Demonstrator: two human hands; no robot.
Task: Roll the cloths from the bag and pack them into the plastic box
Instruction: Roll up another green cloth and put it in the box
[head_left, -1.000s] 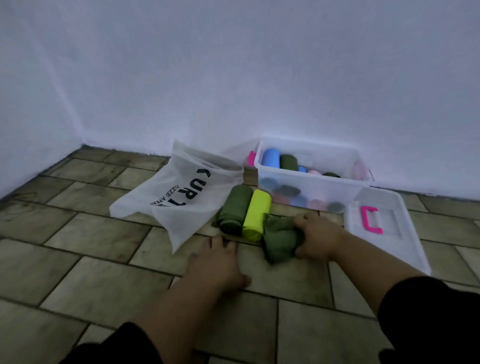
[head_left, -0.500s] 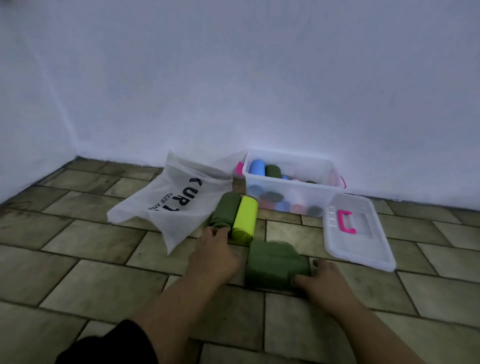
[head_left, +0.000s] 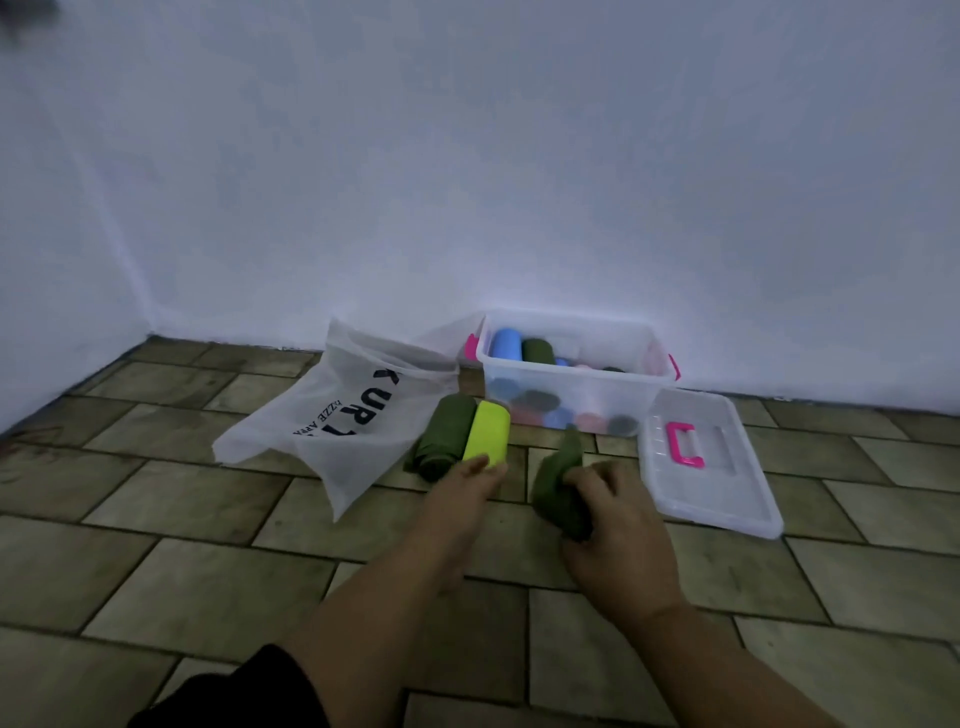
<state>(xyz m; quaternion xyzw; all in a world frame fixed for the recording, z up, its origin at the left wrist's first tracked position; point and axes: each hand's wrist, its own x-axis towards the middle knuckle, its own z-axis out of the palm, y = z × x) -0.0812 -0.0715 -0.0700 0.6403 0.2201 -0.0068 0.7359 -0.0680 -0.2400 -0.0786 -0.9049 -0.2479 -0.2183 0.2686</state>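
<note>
A white printed bag (head_left: 337, 421) lies flat on the tiled floor at the left. Beside it lie two rolled cloths: a dark green roll (head_left: 441, 434) and a lime yellow roll (head_left: 488, 428). My left hand (head_left: 457, 493) reaches the near end of the yellow roll with its fingers stretched out. My right hand (head_left: 618, 525) grips a bunched olive green cloth (head_left: 558, 483) and lifts it off the floor. The clear plastic box (head_left: 571, 395) stands against the wall and holds several rolled cloths, blue, green and pink.
The box's clear lid (head_left: 701, 462) with a pink handle lies on the floor to the right of my right hand. White walls (head_left: 467, 156) close off the back and the left corner.
The olive cloth lay flat under my right hand half a second ago; now it is bunched up in that hand's grip. My left hand has moved forward to the yellow roll.
</note>
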